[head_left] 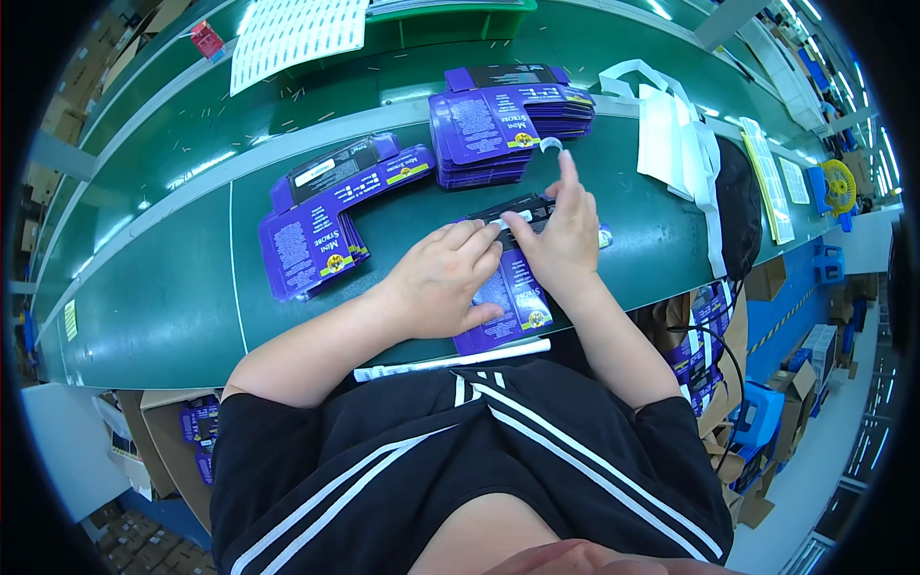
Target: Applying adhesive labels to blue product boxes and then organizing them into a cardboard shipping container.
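A flat purple carton [498, 307] with a black panel lies on the green table in front of me. My left hand [446, 273] rests on its left side, fingers together and pressed down, thumb apart. From the right, my right hand [565, 225] leans on the carton. Its thumb touches the black panel by a small white label [513, 219], and its index finger points up. A small curved pale strip [550, 145] shows beside that fingertip; whether it sticks there I cannot tell. Both hands partly hide the carton.
Stacks of flat purple cartons stand at the left [311, 235] and farther back [489, 129]. White straps [666, 134] and a black bag [738, 211] lie at the right. A printed sheet [297, 38] is at the back. A white strip [450, 360] lies along the near edge.
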The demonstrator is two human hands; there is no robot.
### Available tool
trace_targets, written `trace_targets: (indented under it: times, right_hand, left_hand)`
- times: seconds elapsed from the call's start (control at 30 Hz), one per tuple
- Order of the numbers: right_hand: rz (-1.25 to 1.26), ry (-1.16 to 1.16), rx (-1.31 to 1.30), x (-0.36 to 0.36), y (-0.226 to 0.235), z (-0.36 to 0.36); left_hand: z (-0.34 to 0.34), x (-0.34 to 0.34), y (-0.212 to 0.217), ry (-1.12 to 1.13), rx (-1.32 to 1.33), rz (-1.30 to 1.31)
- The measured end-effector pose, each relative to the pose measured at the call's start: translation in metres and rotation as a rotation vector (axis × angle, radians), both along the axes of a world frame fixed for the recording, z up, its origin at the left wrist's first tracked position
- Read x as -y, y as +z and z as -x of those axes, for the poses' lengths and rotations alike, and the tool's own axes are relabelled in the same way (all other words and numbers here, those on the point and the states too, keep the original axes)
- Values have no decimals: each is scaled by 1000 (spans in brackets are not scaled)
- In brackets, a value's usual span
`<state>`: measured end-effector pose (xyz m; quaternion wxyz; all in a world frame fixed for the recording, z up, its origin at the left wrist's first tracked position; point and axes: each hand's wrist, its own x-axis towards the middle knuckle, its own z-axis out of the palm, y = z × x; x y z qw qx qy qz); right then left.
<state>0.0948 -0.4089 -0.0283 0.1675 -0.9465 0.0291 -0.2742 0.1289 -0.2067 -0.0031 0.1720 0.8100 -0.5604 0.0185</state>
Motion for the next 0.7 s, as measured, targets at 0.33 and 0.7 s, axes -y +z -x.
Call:
trace_targets:
  times: [0.33, 0.7]
  right_hand:
    - [-191, 360, -324, 61, 35, 24]
    - [162, 593, 76, 33, 116, 28]
  left_hand:
    - [1, -1, 0, 24, -28, 3]
    - [7, 1, 81, 153, 47, 283]
